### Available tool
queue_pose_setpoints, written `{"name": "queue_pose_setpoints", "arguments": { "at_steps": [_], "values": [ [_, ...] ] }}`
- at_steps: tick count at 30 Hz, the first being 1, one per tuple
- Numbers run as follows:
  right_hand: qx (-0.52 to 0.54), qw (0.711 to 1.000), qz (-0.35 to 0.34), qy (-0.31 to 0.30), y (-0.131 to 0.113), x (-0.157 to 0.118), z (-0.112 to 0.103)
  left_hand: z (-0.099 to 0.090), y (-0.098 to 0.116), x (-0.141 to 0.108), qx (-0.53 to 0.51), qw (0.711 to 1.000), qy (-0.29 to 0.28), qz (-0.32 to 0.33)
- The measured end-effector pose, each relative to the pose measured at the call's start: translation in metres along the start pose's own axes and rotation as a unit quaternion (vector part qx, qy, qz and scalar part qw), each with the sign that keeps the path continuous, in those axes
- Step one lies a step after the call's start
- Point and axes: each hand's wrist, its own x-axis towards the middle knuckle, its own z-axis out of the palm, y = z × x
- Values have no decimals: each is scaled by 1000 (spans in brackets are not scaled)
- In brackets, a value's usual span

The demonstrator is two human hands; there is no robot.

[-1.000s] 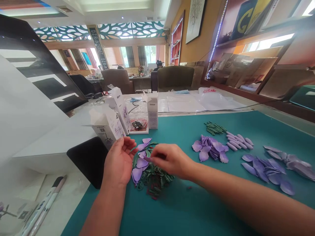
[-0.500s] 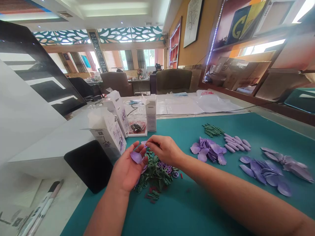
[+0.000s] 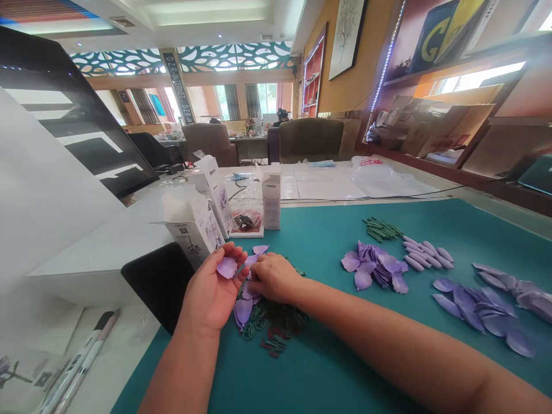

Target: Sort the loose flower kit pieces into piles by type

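Observation:
My left hand is palm up with fingers curled round a purple petal. Just to its right, my right hand reaches down onto loose purple petals beside a mixed pile of green pieces; its fingertips are bent and what they grip is hidden. Small dark red and green pieces lie at the near edge of the pile. On the right are a heap of purple petals, green sticks, pale purple pods and bluish purple petals.
A teal mat covers the table. Open white boxes and a small upright box stand behind the hands. A black tablet lies at the left, near pens. Chairs and a person's head are farther back.
My right hand has moved from beside the left fingers down to the petals by the pile. My left hand has shifted slightly left and up. The view has turned slightly left.

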Motion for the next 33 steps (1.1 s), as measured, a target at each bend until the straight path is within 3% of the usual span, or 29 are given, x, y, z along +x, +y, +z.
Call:
{"name": "queue_pose_setpoints", "arguments": {
  "at_steps": [5, 12, 18, 21, 23, 28, 33],
  "values": [
    [52, 998, 21, 24, 8, 1, 0, -1, 0, 1, 0, 1000, 11, -1],
    [168, 975, 98, 102, 35, -2, -26, -3, -8, 9, -7, 1000, 26, -8],
    [367, 910, 112, 156, 31, -5, -37, 0, -22, 10, 1, 998, -20, -61],
    [417, 895, 90, 126, 21, -7, -37, 5, -27, 5, 6, 994, -61, -89],
    [413, 899, 80, 121, 18, -8, -37, 8, -27, 3, 9, 993, -64, -95],
    [294, 937, 74, 172, 20, -10, -37, 5, -18, 6, 23, 998, -7, -53],
    [165, 981, -41, 92, 5, -12, -23, -1, -7, 9, 36, 999, 22, 6]
  ]
}}
